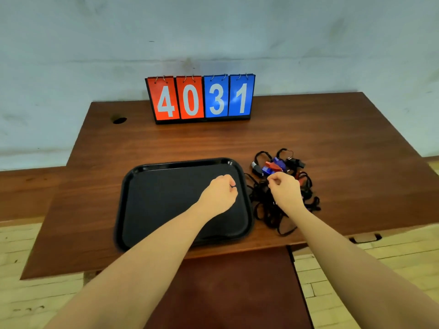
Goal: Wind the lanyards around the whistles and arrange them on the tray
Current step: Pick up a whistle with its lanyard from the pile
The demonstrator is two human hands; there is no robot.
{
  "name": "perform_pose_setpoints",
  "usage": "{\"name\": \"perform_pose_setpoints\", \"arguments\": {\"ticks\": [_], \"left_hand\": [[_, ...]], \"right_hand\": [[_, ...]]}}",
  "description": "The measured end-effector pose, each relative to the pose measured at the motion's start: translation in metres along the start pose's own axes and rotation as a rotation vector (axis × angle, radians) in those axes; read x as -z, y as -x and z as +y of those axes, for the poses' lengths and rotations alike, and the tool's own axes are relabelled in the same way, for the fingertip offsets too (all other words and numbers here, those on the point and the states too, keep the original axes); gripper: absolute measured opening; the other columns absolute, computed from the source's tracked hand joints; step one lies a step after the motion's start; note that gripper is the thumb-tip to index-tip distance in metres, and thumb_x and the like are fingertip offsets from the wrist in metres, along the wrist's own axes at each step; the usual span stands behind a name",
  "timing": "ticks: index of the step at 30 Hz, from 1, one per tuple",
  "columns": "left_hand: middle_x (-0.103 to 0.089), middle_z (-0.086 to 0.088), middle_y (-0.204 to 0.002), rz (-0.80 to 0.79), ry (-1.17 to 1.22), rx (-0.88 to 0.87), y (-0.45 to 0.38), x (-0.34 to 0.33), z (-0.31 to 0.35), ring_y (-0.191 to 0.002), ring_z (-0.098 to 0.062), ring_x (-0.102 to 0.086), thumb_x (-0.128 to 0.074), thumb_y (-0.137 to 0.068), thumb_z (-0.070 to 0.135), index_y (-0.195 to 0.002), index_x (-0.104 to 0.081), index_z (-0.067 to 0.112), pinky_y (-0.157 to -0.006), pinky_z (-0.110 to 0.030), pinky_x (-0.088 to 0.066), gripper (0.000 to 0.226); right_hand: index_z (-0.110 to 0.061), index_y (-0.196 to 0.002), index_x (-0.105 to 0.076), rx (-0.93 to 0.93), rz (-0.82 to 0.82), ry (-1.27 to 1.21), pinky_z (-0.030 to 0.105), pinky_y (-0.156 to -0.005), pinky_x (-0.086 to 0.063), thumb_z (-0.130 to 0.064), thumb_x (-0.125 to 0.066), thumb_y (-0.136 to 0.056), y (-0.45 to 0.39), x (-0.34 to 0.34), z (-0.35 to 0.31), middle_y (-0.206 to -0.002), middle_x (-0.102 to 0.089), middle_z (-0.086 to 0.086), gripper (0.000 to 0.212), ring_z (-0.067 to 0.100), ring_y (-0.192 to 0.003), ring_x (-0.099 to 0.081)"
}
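A dark reddish-brown wooden desk (285, 138) stands against a pale, blue-grey wall (213, 32) marked with faint smudges. A small oval cable hole (119, 120) sits near the desk's far left corner. A lower wooden surface (21, 191) adjoins the desk on the left. The floor (344, 276) below is light wooden parquet. Lighting is soft and even.

Both hands (219, 189) (285, 188) forward — fingers curled
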State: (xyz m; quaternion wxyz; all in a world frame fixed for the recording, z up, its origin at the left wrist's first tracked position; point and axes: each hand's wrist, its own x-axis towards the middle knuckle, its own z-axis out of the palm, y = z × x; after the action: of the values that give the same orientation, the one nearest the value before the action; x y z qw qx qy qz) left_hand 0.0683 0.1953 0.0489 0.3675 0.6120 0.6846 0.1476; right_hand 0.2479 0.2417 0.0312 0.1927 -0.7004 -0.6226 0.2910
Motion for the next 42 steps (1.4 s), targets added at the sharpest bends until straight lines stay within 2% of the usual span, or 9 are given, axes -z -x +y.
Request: {"name": "perform_pose_setpoints", "arguments": {"ticks": [3, 6, 11, 19, 27, 30, 34, 38, 42], "left_hand": [[-0.054, -0.007, -0.113, 0.024, -0.018, 0.013, -0.028, -0.008, 0.015, -0.085, -0.022, -0.054, -0.042, -0.095, 0.018, -0.116, -0.052, 0.01, -0.083, -0.039, -0.05, 0.025], [-0.057, -0.009, -0.109, 0.053, -0.006, 0.033, -0.057, -0.019, 0.025, -0.078, -0.021, -0.053, -0.042, -0.095, 0.017, -0.115, -0.053, 0.01, -0.08, -0.04, -0.051, 0.024], [-0.054, -0.009, -0.118, 0.09, -0.014, 0.041, -0.093, -0.037, 0.029, -0.099, -0.024, -0.056, -0.043, -0.094, 0.014, -0.117, -0.053, 0.01, -0.089, -0.041, -0.048, 0.025], [-0.048, -0.005, -0.127, 0.145, -0.094, -0.08, -0.125, -0.045, 0.013, -0.113, -0.022, -0.05, -0.045, -0.093, 0.009, -0.125, -0.05, 0.013, -0.095, -0.039, -0.045, 0.032], [-0.051, -0.004, -0.119, 0.276, -0.037, -0.217, -0.129, -0.043, -0.007, -0.107, -0.018, -0.05, -0.047, -0.093, 0.006, -0.122, -0.054, 0.011, -0.089, -0.02, -0.037, 0.03], [-0.057, 0.0, -0.109, 0.368, 0.004, -0.258, -0.121, -0.031, -0.012, -0.1, -0.014, -0.054, -0.05, -0.093, 0.01, -0.112, -0.058, 0.015, -0.083, -0.018, -0.038, 0.021], [-0.064, 0.003, -0.095, 0.41, 0.14, -0.278, -0.108, -0.017, -0.024, -0.085, -0.011, -0.062, -0.053, -0.092, 0.016, -0.103, -0.056, 0.02, -0.079, -0.023, -0.05, 0.012], [-0.066, 0.004, -0.09, 0.482, 0.178, -0.292, -0.094, -0.007, -0.044, -0.077, -0.004, -0.063, -0.055, -0.091, 0.016, -0.099, -0.059, 0.017, -0.076, -0.017, -0.049, 0.009], [-0.065, 0.008, -0.089, 0.545, 0.156, -0.271, -0.082, 0.003, -0.062, -0.076, -0.004, -0.063, -0.054, -0.091, 0.016, -0.101, -0.058, 0.019, -0.067, -0.008, -0.046, 0.011]], "right_hand": [[-0.011, -0.104, -0.066, 0.074, -0.067, 0.026, 0.026, -0.057, -0.041, -0.016, -0.049, -0.092, -0.026, 0.004, 0.006, -0.093, -0.068, 0.007, 0.021, 0.016, -0.067, -0.056], [-0.01, -0.106, -0.066, 0.14, -0.122, 0.025, 0.027, -0.071, -0.047, -0.015, -0.052, -0.091, -0.051, 0.003, 0.008, -0.109, -0.067, 0.006, 0.021, 0.019, -0.086, -0.062], [-0.011, -0.104, -0.063, 0.25, -0.196, 0.138, 0.038, -0.085, -0.049, -0.024, -0.058, -0.088, -0.084, -0.011, 0.012, -0.101, -0.062, 0.007, 0.021, 0.023, -0.096, -0.058], [-0.015, -0.112, -0.057, 0.413, -0.092, 0.48, 0.034, -0.092, -0.027, -0.039, -0.059, -0.086, -0.096, -0.033, 0.025, -0.115, -0.045, 0.004, 0.035, 0.026, -0.109, -0.037], [-0.018, -0.095, -0.059, 0.552, 0.032, 0.189, 0.024, -0.081, -0.012, -0.025, -0.063, -0.081, -0.105, -0.048, 0.018, -0.108, -0.047, -0.002, 0.016, 0.02, -0.105, -0.041], [-0.022, -0.09, -0.056, 0.572, -0.041, -0.076, 0.032, -0.095, -0.028, -0.02, -0.065, -0.08, -0.105, -0.048, 0.011, -0.101, -0.054, -0.006, 0.013, 0.013, -0.098, -0.051], [-0.022, -0.097, -0.061, 0.641, -0.104, -0.399, 0.018, -0.081, -0.044, -0.014, -0.064, -0.084, -0.097, -0.054, -0.003, -0.093, -0.065, -0.01, 0.015, 0.005, -0.088, -0.059], [-0.025, -0.119, -0.06, 0.593, -0.236, -0.558, 0.026, -0.061, -0.054, -0.018, -0.062, -0.087, -0.09, -0.067, -0.014, -0.074, -0.066, -0.003, 0.033, 0.006, -0.058, -0.06], [-0.029, -0.117, -0.057, 0.594, -0.141, -0.434, 0.025, -0.071, -0.049, -0.034, -0.065, -0.083, -0.087, -0.082, -0.023, -0.099, -0.066, -0.005, 0.035, 0.005, -0.083, -0.061]]}}
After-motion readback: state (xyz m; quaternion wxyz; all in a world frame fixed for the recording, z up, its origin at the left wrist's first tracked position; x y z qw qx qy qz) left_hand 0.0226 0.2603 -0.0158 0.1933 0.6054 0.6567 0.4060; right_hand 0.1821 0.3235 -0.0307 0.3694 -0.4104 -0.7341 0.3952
